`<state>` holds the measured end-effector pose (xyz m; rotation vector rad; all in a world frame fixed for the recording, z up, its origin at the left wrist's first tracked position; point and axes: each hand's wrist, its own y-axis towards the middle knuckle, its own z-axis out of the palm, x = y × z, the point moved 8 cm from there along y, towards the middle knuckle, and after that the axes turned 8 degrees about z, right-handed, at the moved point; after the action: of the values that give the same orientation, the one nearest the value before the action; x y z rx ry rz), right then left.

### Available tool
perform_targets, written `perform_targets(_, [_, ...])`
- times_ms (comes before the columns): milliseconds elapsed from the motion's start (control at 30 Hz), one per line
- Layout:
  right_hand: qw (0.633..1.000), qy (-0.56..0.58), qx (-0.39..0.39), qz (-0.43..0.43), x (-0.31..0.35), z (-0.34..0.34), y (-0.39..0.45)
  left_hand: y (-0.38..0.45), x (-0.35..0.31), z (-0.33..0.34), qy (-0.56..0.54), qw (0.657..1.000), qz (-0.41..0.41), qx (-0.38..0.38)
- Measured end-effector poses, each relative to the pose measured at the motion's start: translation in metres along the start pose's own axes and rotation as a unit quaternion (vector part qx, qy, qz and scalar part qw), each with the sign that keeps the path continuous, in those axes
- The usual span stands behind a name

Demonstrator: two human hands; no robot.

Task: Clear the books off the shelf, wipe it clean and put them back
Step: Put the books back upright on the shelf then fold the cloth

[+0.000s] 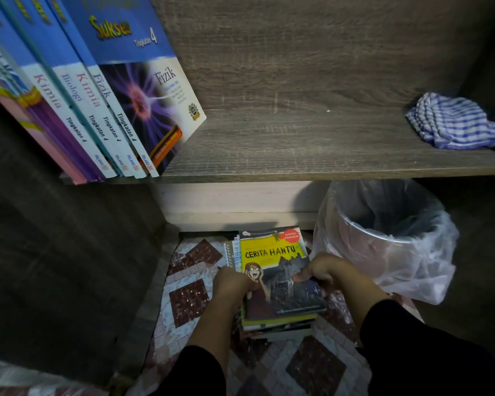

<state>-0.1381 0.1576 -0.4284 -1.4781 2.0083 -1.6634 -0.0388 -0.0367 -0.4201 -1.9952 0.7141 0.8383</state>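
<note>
1. Two hands reach down to a stack of books (280,318) on the patterned floor (187,301) below the shelf (312,150).
2. The left hand (230,282) grips the left edge of the stack, fingers curled under and out of sight.
3. The right hand (325,271) clasps the right edge of the top book (277,270), thumb lying on its cover; both arms wear dark sleeves.
4. That top book has a yellow cover reading "CERITA HANTU" with a cartoon face, and it lies flat on the others.
5. A spiral-bound notebook (231,254) pokes out from the stack's far left side.
6. On the shelf's left end a row of textbooks (97,90) stands leaning to the left, spines marked Kimia, Biologi and Fizik.
7. The rest of the wooden shelf board is bare, apart from a crumpled blue-and-white checked cloth (455,124) lying at its far right end.
8. A bin (383,238) lined with a clear plastic bag stands on the floor just right of the stack, close by the right hand.
</note>
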Motion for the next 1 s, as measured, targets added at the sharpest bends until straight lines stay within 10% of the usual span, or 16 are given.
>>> perform_targets(433, [1.0, -0.013, 0.023, 0.001, -0.005, 0.0, 0.006, 0.009, 0.007, 0.009, -0.208, 0.977, -0.009, 0.052])
perform_targets(1000, [0.941, 0.145, -0.02, -0.306, 0.032, -0.019, -0.078, -0.045, -0.053, -0.019, -0.238, 0.942, 0.218, 0.092])
